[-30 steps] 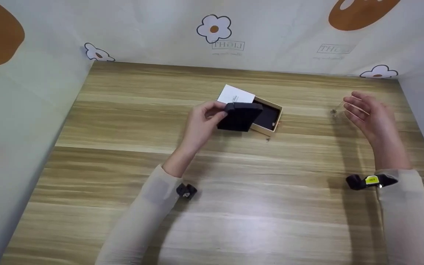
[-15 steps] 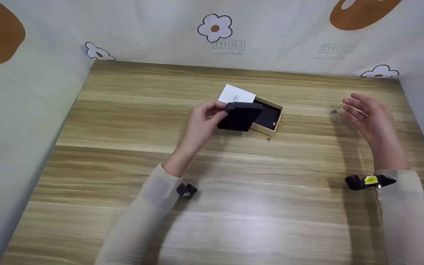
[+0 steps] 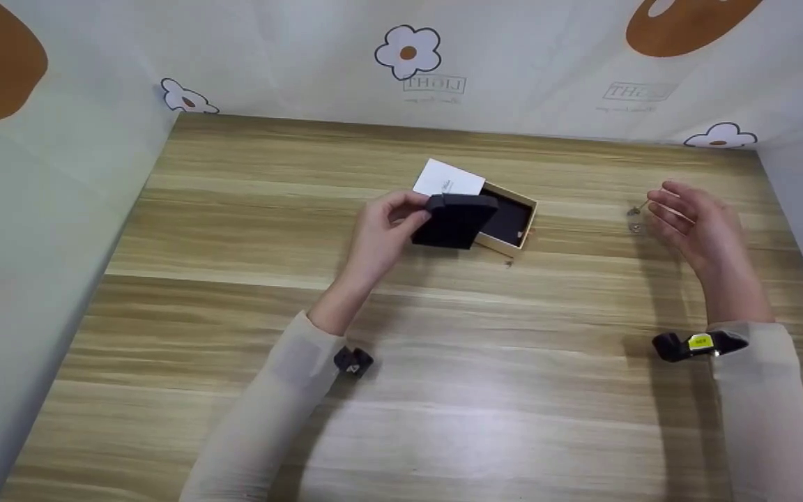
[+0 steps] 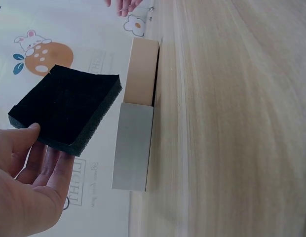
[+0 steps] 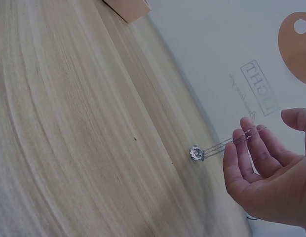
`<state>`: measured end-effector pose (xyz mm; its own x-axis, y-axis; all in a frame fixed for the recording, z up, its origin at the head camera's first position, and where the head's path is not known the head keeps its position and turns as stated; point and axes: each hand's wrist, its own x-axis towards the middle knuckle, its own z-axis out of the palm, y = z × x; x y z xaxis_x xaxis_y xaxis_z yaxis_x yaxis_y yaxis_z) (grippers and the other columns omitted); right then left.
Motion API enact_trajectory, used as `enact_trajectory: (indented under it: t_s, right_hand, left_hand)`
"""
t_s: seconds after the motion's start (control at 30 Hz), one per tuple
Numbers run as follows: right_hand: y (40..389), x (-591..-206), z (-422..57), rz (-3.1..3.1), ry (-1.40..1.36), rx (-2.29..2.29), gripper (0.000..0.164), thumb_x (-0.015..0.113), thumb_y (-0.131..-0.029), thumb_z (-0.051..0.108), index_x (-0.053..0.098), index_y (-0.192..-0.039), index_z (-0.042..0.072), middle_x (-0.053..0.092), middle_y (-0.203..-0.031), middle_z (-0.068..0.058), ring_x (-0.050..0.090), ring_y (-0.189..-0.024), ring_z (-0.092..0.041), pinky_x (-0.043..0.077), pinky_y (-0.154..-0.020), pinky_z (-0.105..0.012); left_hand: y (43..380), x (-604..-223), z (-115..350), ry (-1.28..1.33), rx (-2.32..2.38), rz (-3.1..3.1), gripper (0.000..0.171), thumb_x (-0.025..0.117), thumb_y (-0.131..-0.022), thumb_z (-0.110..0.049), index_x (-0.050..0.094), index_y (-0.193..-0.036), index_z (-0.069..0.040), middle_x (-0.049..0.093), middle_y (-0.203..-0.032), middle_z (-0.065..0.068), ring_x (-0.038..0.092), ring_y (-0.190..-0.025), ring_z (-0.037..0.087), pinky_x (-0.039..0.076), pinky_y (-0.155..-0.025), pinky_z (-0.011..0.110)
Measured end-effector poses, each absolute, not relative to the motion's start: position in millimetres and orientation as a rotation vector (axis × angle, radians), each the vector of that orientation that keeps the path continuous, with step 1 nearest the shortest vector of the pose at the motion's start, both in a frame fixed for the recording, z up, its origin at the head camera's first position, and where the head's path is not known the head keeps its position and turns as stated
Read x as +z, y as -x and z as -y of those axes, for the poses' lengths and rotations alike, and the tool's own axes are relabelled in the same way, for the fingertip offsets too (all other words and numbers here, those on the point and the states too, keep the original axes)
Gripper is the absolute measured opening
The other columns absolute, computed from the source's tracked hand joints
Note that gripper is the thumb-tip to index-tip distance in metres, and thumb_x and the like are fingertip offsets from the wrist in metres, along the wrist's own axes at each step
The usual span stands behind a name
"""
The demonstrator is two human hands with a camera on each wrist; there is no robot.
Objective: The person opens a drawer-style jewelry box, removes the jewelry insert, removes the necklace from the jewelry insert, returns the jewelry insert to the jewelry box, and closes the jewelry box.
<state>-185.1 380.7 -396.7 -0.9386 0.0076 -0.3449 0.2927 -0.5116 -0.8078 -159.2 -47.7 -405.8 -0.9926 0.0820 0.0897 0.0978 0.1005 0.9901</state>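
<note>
My left hand (image 3: pixel 382 226) pinches a black square foam pad (image 3: pixel 452 224) by one edge, thumb against the fingers. In the left wrist view the pad (image 4: pixel 66 108) is held tilted, with its rough foam edge showing. Below and behind it a small box lies on the table, its white lid (image 3: pixel 452 177) slid partly off the tan tray (image 3: pixel 528 229), which has a black interior. Out to the right my right hand (image 3: pixel 698 223) is raised with the fingers loosely bent and the thumb apart. A thin silver chain necklace (image 5: pixel 219 148) drapes over its fingers; a flower-shaped pendant (image 5: pixel 196 153) hangs from it.
A tiny dark object (image 3: pixel 508 263) lies on the wooden table (image 3: pixel 443 390) just in front of the box; its kind is too small to tell. A patterned white cloth (image 3: pixel 290 63) rises behind the table and along both sides.
My right hand has come slightly lower and a little to the left, the necklace still draped over its fingers. The left hand and the foam pad have stayed in place.
</note>
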Motion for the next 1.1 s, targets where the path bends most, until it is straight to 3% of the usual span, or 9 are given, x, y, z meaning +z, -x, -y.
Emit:
enact_trajectory:
  t_s: [0.37,1.1]
  right_hand:
    - [185.1,-397.5,-382.1,-1.486,-0.515,-2.469,0.015,0.059,-0.099,0.014,0.072,-0.102,0.007,0.078,-0.095,-0.009,0.074,-0.089,-0.019,0.062,-0.077,-0.03]
    - [183.1,-402.1,-380.9,-1.675,-0.516,-2.315,0.01,0.064,-0.098,0.019,0.069,-0.102,0.012,0.078,-0.093,-0.002,0.074,-0.087,-0.01,0.062,-0.075,-0.025]
  left_hand:
    - [158.6,-405.2,47.8,0.186,-2.09,2.327,0.014,0.067,-0.09,0.003,0.071,-0.104,0.006,0.073,-0.106,0.018,0.071,-0.098,0.019,0.058,-0.087,0.022]
    - [158.6,-405.7,47.7,0.172,-2.095,2.335,0.015,0.067,-0.09,0.004,0.07,-0.105,0.007,0.072,-0.109,0.019,0.071,-0.103,0.024,0.059,-0.092,0.028]
